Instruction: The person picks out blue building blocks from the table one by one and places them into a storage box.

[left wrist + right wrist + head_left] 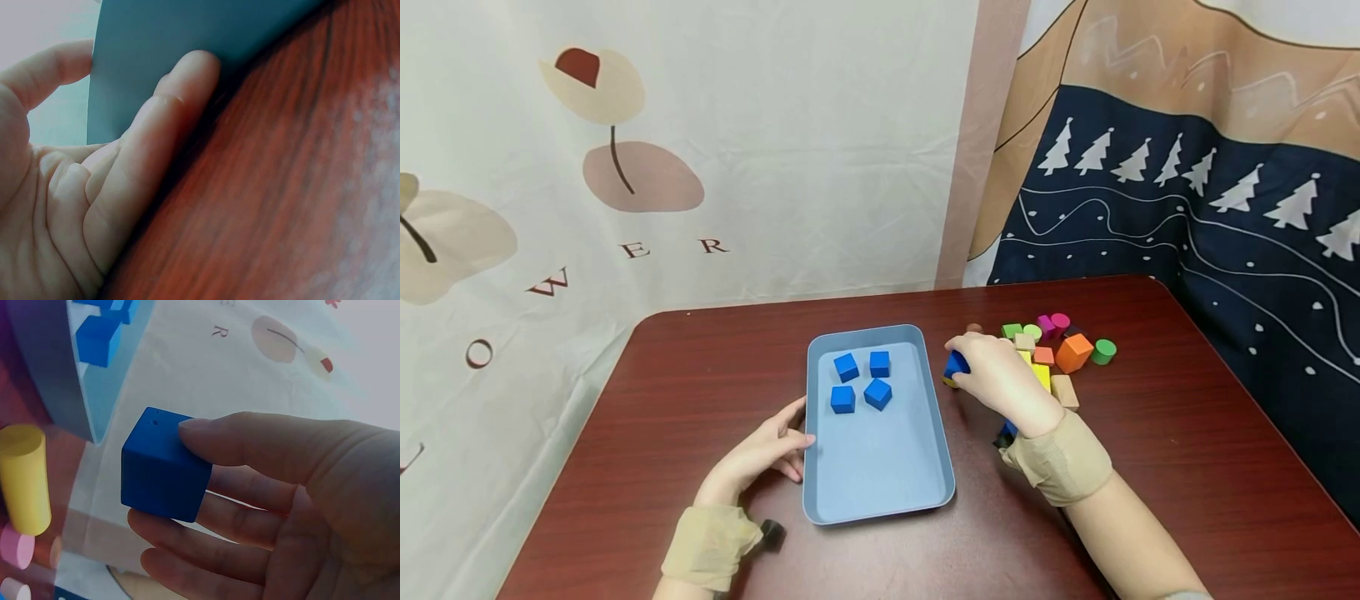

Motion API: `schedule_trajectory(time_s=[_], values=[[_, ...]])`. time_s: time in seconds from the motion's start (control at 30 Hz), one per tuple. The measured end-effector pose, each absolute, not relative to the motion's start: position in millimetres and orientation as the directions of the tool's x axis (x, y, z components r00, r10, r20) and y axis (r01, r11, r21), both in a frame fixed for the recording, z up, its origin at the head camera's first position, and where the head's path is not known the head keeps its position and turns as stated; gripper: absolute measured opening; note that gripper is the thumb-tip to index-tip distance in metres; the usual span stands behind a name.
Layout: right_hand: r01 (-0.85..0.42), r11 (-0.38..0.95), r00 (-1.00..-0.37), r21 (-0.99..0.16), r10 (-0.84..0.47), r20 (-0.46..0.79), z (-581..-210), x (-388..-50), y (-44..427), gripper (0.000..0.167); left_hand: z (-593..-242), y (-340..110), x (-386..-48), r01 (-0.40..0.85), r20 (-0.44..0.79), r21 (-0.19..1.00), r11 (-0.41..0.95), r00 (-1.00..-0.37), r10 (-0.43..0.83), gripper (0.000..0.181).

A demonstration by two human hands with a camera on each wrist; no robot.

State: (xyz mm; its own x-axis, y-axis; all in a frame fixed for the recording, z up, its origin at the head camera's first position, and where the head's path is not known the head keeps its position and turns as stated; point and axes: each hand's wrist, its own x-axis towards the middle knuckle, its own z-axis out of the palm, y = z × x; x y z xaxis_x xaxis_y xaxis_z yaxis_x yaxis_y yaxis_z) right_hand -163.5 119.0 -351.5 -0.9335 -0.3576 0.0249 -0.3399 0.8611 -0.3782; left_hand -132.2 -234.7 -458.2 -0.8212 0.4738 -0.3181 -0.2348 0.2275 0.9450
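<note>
A light blue tray (880, 475) lies on the table with several blue cubes (842, 399) grouped in its far half. My left hand (763, 450) holds the tray's left wall, thumb over the rim and fingers along the outside; in the left wrist view the fingers (144, 156) lie against the outer wall. To the right of the tray, my right hand (1003, 375) pinches a blue cube (164, 465) between thumb and fingers. That cube is held above the table, near a yellow cylinder (25, 481), and partly hidden by the hand in the head view.
Around and beyond my right hand lie assorted blocks, among them an orange cube (1074, 353), a green cylinder (1103, 352), a yellow block (1041, 377) and a tan block (1064, 392). Some blue (1009, 428) shows under the right wrist. Printed curtains (820, 167) hang behind the table.
</note>
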Motion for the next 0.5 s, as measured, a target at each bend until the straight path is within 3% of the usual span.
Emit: schedule_trajectory(time_s=[0.5], values=[[-0.377, 0.84, -0.915, -0.391, -0.403, 0.016, -337, -157, 92, 0.04, -459, -235, -132, -0.247, -0.334, 0.938, 0.242, -0.827, 0.453, 0.08]])
